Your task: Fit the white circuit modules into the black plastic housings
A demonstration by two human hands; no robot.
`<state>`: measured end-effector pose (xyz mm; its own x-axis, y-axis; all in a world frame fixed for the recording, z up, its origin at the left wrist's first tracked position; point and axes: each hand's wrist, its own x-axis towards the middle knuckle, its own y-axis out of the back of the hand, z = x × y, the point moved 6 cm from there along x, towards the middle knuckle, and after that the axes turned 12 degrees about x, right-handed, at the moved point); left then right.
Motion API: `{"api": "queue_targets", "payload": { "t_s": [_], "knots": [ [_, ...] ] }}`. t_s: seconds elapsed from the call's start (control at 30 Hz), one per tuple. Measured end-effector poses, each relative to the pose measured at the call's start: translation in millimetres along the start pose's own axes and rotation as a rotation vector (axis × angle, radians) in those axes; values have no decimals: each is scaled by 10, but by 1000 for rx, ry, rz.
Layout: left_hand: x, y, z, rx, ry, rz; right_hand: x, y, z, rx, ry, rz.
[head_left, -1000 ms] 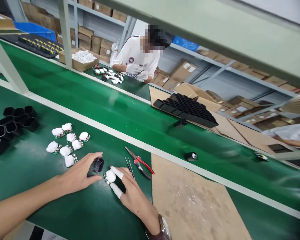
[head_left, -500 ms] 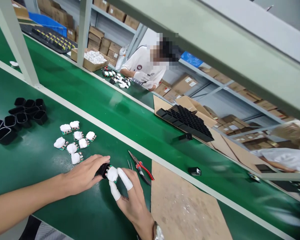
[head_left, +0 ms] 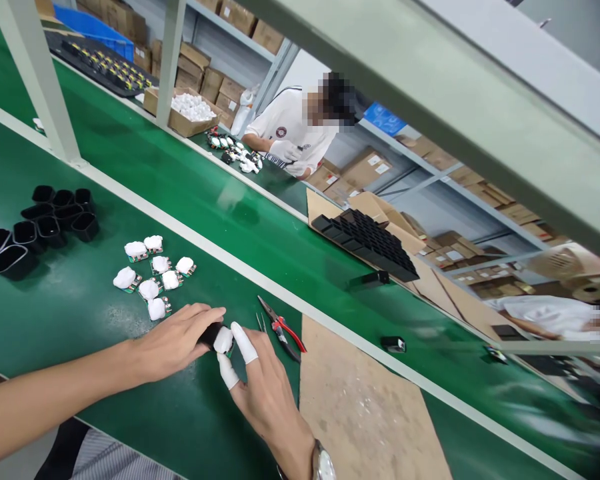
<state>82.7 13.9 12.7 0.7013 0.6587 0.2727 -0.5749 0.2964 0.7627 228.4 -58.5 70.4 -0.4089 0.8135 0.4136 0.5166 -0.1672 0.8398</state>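
Observation:
My left hand (head_left: 180, 337) is closed round a small black plastic case (head_left: 211, 334), its open end facing right. A circuit board topped with a white pad (head_left: 223, 341) sits partly inside that end. White finger cots cover the thumb and index finger of my right hand (head_left: 260, 373), which pinch the board at its outer edge. Just left of my hands lie several more boards with white pads (head_left: 150, 289). Red-and-black long-nose pliers (head_left: 281, 327) and metal tweezers (head_left: 261, 323) rest beyond my right hand.
Several empty black cases (head_left: 50, 230) stand at the left. A cardboard sheet (head_left: 360, 400) lies at the right. Past a pale rail runs a green conveyor belt (head_left: 260, 233) carrying a black case (head_left: 393, 344). Across it, a co-worker (head_left: 295, 127) sits near stacked black cases (head_left: 365, 243).
The board has gone deeper into the black case, so less of its green edge shows. My right hand has shifted slightly left with it. The whole view has moved a little.

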Motion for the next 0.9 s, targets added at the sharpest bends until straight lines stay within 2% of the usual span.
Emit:
{"api": "queue_targets", "payload": {
  "t_s": [0.17, 0.37, 0.5, 0.6, 0.7, 0.77, 0.83, 0.9],
  "knots": [
    [-11, -19, -6, -31, -16, -10, 3, -3, -15, 4, -31, -36],
    [-17, -150, -79, -189, 88, -147, -78, 44, 27, 106, 7, 13],
    [9, -188, -47, -260, 108, -251, -108, -62, 95, 149, -42, -16],
    [29, -178, -28, -252, 116, -278, -96, -129, 134, 164, -88, -41],
    [23, -164, -8, -199, 93, -251, -101, -115, 157, 185, -74, -53],
    [4, -151, -4, -144, 70, -197, -158, -61, 199, 175, -53, -16],
    [-13, -136, -11, -85, 46, -132, -277, 8, 312, 74, -92, 76],
    [-14, -120, -10, -40, 0, -72, -447, 52, 479, -128, -197, 162]
  ]
}}
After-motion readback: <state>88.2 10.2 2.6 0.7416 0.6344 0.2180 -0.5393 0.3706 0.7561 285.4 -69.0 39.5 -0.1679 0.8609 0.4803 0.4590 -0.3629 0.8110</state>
